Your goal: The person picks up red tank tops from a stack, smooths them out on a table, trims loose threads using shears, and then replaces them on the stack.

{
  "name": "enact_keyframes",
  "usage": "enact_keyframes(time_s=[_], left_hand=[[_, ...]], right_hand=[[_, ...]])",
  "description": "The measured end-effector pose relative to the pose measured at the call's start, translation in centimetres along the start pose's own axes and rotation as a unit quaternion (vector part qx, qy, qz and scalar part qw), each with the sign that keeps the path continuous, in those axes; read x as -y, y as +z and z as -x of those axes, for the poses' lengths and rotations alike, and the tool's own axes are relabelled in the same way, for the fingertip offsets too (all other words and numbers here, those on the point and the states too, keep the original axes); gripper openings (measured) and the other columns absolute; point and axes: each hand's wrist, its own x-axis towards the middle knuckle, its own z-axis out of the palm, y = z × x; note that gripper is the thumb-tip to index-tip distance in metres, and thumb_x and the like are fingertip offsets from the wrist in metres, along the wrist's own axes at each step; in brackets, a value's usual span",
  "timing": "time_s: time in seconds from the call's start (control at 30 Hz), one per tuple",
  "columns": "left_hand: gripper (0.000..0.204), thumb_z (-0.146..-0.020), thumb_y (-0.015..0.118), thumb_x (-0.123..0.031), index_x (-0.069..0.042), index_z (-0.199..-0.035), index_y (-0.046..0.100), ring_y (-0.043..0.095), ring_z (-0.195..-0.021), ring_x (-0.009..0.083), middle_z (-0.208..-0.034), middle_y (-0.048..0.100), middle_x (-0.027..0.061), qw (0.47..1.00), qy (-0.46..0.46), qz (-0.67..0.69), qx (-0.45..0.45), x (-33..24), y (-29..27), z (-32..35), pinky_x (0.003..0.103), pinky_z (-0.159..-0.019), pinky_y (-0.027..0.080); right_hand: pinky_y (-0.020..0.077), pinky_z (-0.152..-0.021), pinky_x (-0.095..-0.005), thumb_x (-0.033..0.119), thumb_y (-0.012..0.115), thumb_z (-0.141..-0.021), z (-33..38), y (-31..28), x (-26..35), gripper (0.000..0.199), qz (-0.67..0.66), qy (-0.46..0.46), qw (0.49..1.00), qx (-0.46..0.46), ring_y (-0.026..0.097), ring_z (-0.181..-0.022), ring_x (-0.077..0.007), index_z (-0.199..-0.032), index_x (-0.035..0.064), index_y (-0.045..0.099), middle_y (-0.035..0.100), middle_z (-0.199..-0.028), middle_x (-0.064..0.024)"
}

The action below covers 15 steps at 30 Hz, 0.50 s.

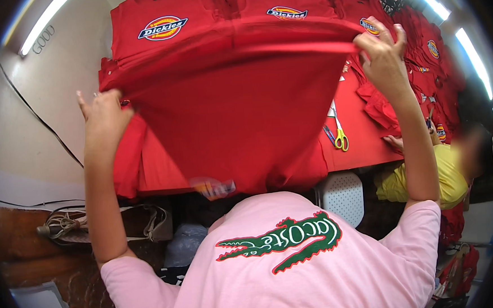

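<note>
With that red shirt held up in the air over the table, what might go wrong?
The raised red cloth shirt hides much of the red table, so it might come down crooked on the stacked red shirts. Its hem may snag the yellow-handled scissors lying nearby. The left hand holds only an edge, so that grip may slip.

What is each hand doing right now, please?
Left hand: closed on the edge of the red T-shirt, lifted above the table.
Right hand: closed on the shirt's other edge.
</note>
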Motion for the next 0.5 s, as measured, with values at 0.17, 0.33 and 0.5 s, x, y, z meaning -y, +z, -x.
enact_keyframes(time_s=[0.17, 0.33, 0.5], left_hand=[[0.048, -0.095, 0.073, -0.035, -0.007, -0.133, 0.06, 0.065, -0.121, 0.0349, -0.125, 0.07, 0.0146, 0.945, -0.053, 0.037, -0.32, -0.9, 1.2, 1.6, 0.076, -0.118, 0.015], [0.051, -0.098, 0.067, -0.046, -0.002, -0.123, 0.064, 0.065, -0.115, 0.0397, -0.118, 0.069, 0.0195, 0.97, -0.042, 0.076, -0.229, -4.7, 7.2, 10.9, 0.077, -0.119, 0.012], [0.045, -0.089, 0.076, -0.042, 0.003, -0.093, 0.074, 0.064, -0.104, 0.0413, -0.092, 0.066, 0.0227, 0.979, -0.043, 0.124, 0.155, -10.8, 16.8, 19.3, 0.075, -0.121, 0.009]], right_hand=[[0.0194, -0.117, -0.068, 0.022, 0.073, -0.092, 2.6, -1.1, -2.2, 0.031, 0.104, 0.103, 0.983, -0.107, 0.045, -0.147, -0.0233, -0.122, 0.0162, 0.069, 0.07, -0.133, -0.0027], [0.0135, -0.118, -0.07, 0.018, 0.068, -0.092, 10.8, 2.7, 4.6, 0.031, -0.027, 0.125, 0.987, -0.099, 0.039, -0.152, -0.0383, -0.123, 0.0139, 0.066, 0.058, -0.147, -0.0087], [0.0103, -0.119, -0.0711, 0.01, 0.068, -0.083, 24.2, 7.7, 11.0, 0.026, -0.125, 0.09, 0.979, 0.136, 0.029, -0.154, -0.05, -0.109, 0.0116, 0.068, 0.061, -0.126, -0.0147]])
